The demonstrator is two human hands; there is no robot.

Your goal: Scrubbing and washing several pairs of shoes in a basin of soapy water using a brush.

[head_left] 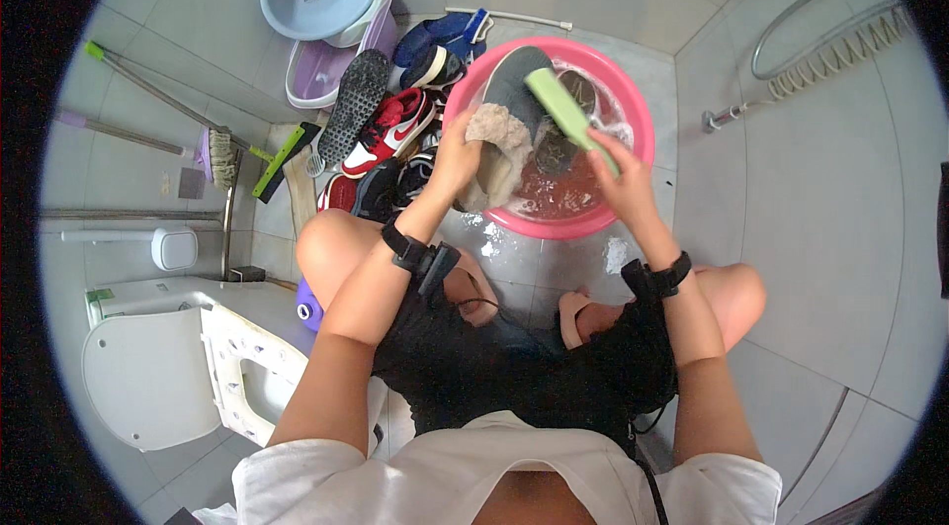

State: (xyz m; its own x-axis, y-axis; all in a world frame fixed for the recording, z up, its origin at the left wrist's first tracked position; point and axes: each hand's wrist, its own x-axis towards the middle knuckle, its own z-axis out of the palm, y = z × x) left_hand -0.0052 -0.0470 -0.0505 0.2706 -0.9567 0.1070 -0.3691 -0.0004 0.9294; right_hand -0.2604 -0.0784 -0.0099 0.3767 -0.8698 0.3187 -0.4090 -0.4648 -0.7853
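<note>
Our two hands are both closed on something: our left hand [457, 157] grips one fleece-lined shoe [501, 134] by its fuzzy opening, and our right hand [623, 179] grips the handle of one pale green brush [561, 108]. We have the shoe over the left part of one pink basin [645, 120], its grey sole [516, 78] facing up and its pale, fluffy end nearer us. Its long axis runs away from us, leaning a little to the right at the far end, where the rounded tip of the sole points toward the back wall. The brush's long axis slants from our right hand up and to the left, its broad head beside the right edge of the sole; we cannot tell whether the bristles touch it. Inside the basin we make out one more shoe, a dark one [575, 90], partly under the brush, in reddish-brown water [559, 197] with white suds along the rim. Left of the basin we see a heap of footwear too overlapped to count in full; in it we pick out one black studded sole [356, 105] turned outward and one red, white and black sneaker [390, 132]. Behind the heap we count one light blue basin [341, 6] above one purple tub [318, 75]. We wear two black wristbands, one on each arm.
</note>
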